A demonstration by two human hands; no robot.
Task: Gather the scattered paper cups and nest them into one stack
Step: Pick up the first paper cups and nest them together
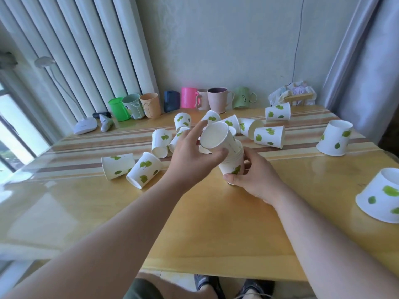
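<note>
Glossy yellow wooden table point(216, 223), striped band toward rear; pale wall, white radiator pipes point(86, 50) left, curtain point(367, 50) right. Row of coloured plastic mugs point(187, 100) along back edge. White paper cups point(268, 137) with green leaf print lie scattered, some tipped, some inverted. Right hand point(257, 178) curled around nested stack point(234, 162) near table centre. Left hand point(192, 154) pinches tilted top cup point(214, 137), thumb on rim, index finger extended, seated partway in stack.
</note>
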